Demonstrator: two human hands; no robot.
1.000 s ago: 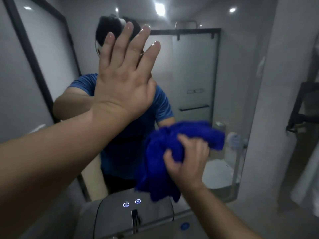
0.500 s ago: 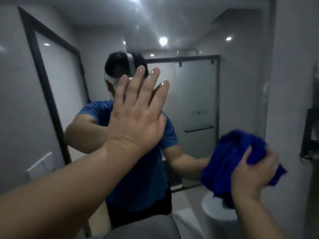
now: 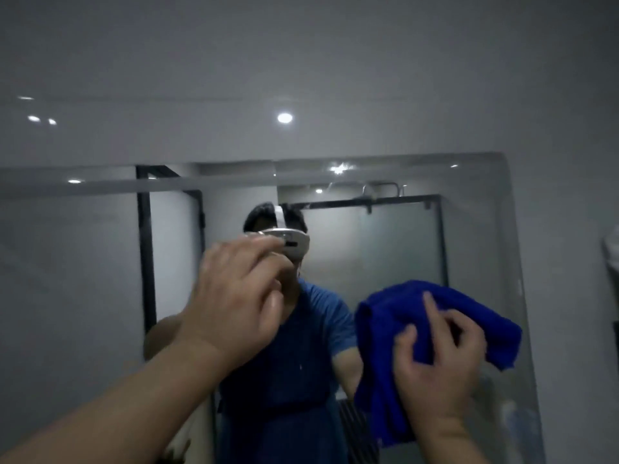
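Note:
A large wall mirror fills the lower part of the head view. My left hand is raised in front of it at centre, fingers extended towards the glass and blurred. My right hand grips a bunched blue cloth and holds it against the mirror near its right edge. The cloth hangs down below my hand. The mirror reflects a person in a blue shirt behind my hands.
A grey wall rises above the mirror's top edge and continues past its right edge. A white object shows at the far right. Reflected in the glass are a black-framed door and a frosted shower screen.
The view has tilted up, so the mirror's top edge and the wall above now show. My right hand carried the cloth from the middle to the right and upward. My left hand stayed raised.

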